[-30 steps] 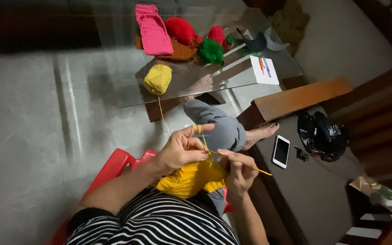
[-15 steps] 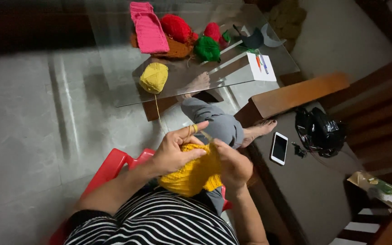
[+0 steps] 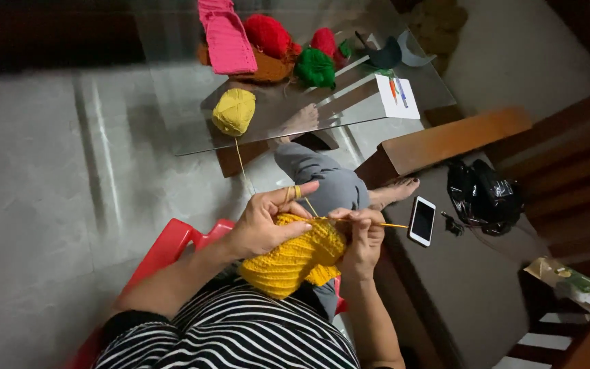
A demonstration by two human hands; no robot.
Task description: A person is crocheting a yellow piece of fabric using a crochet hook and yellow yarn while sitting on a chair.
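Head view only: you look steeply down, close on your lap; glass table [image 3: 192, 130] at twelve o'clock.

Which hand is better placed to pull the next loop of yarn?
Probably the right hand: it pinches the thin yellow crochet hook at the yellow crocheted piece. The left hand has the yellow strand wrapped over its finger.
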